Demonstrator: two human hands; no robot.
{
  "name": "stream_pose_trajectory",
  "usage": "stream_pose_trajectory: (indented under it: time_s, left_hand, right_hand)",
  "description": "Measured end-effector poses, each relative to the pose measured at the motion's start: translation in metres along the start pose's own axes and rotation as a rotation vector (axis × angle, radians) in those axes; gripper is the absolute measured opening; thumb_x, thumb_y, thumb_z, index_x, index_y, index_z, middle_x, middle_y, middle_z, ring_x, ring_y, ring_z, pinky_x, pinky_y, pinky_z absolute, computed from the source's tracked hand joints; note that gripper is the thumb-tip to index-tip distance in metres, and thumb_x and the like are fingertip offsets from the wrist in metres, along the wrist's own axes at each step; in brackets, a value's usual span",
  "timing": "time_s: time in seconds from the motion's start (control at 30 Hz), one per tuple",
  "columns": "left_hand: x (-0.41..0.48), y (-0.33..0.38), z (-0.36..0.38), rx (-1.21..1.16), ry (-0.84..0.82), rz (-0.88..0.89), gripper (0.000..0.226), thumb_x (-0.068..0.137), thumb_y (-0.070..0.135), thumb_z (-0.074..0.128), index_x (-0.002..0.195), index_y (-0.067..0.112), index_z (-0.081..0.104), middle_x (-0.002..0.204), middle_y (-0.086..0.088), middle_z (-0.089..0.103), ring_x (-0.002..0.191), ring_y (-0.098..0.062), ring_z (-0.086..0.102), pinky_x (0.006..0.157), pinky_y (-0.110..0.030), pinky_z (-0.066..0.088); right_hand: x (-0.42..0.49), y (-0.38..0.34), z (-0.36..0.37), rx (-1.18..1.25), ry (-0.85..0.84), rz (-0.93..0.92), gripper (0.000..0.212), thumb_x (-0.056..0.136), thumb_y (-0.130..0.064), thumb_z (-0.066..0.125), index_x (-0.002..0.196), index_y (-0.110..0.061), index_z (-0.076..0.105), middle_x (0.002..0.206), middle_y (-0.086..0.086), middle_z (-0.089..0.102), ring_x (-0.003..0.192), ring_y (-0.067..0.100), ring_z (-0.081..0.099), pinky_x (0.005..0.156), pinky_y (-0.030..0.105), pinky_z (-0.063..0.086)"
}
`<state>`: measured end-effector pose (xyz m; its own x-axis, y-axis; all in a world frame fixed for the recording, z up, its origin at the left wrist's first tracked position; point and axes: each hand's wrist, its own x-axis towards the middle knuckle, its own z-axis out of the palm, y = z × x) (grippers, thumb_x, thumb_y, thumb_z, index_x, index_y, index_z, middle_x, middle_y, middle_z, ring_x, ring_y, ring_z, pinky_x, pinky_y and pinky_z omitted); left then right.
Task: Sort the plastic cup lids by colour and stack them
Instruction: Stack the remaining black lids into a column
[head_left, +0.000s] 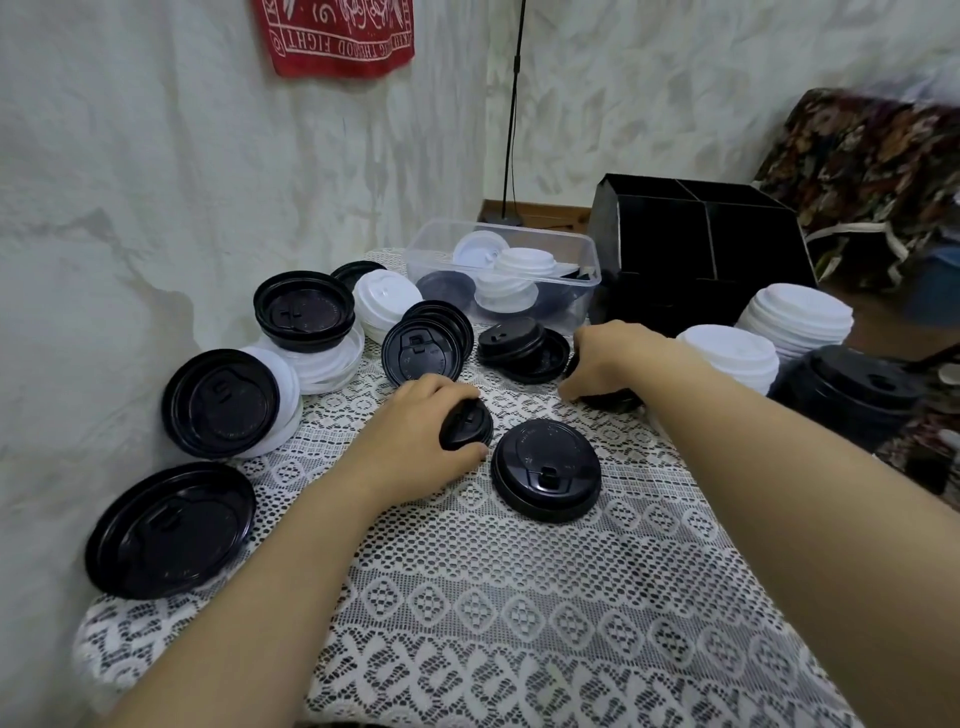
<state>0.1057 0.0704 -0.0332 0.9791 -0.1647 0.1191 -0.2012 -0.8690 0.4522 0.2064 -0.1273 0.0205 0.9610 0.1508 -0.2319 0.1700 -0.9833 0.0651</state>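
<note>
While right hand (608, 358) grips dark lid (609, 401), left hand (415, 431) grips glossy black lid (467, 425).

Near lace tablecloth (467, 623) lies bare; black lids (218, 400) crowd its left edge.

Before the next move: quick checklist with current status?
1. Left hand grips small black lid: ok.
2. Right hand curls over second black lid; one lid or several: cannot tell, mostly hidden.
3. Black stack on the right has a bare top: ok.
4. White stacks hold white only: ok.
5. Left pile sorted: not ok, black lids lie on white ones.
6. Clear container emptied: not ok, white and black lids inside.
</note>
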Motion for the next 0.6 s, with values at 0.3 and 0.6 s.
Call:
stream_pose_trajectory:
  time_s: [0.3, 0.6]
  left_hand:
    - [0.001, -0.001, 0.0, 0.007, -0.004, 0.004, 0.061, 0.086, 0.045, 0.065, 0.14, 0.031, 0.04, 0.137, 0.011, 0.038, 0.129, -0.013, 0.03, 0.108, -0.031, 0.028]
    - [-0.009, 0.014, -0.005, -0.188, 0.186, 0.283, 0.049, 0.081, 0.046, 0.053, 0.125, 0.025, 0.059, 0.121, 0.026, 0.048, 0.121, 0.012, 0.036, 0.106, -0.012, 0.024]
  right_hand:
    - [-0.01, -0.005, -0.008, 0.081, -0.035, -0.054, 0.065, 0.082, -0.057, 0.065, 0.129, -0.015, 0.052, 0.124, 0.007, 0.056, 0.099, 0.026, 0.051, 0.081, 0.034, 0.044]
    - [-0.031, -0.013, 0.013, 0.055, 0.063, -0.003, 0.072, 0.092, -0.07, 0.038, 0.116, -0.004, 0.056, 0.091, 0.009, 0.057, 0.084, 0.028, 0.052, 0.069, 0.033, 0.04]
